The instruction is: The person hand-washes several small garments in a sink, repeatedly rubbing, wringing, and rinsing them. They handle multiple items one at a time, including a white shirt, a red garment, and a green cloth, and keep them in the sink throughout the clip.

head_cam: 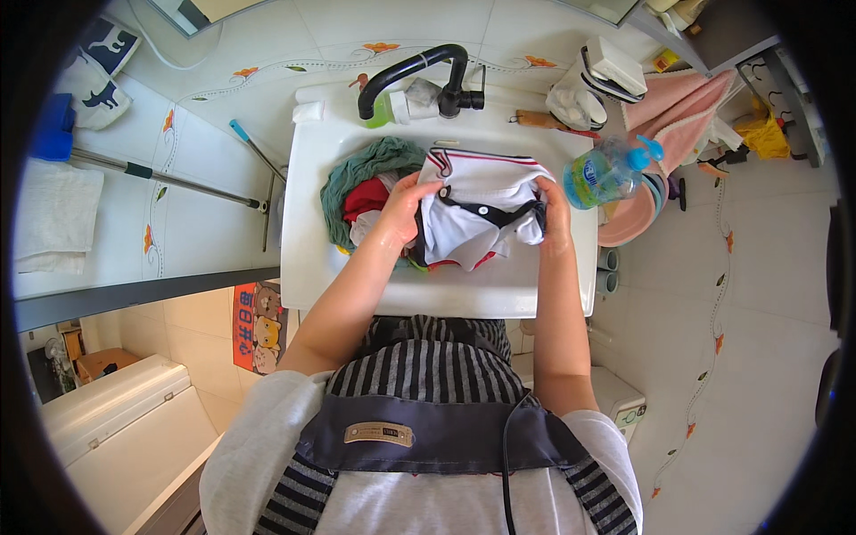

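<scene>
Over a white washbasin (428,301), a white garment with a dark buttoned placket and red-striped trim (485,177) is spread between my two hands. My left hand (404,210) grips its left edge, thumb on top. On the opposite edge, my right hand (556,210) has its fingers curled around the bunched cloth. Beneath and to the left, a heap of clothes lies in the basin. It includes a green garment (374,157) and red cloth (364,200). The garment in my hands hides part of this heap.
A black faucet (414,67) arches over the basin's back. A pump bottle of blue liquid (598,174) stands at the right rim. Behind the faucet's spout sits a green-liquid bottle (381,110). A wooden-backed brush (538,119) lies on the back ledge. Pink basins (628,217) are at right.
</scene>
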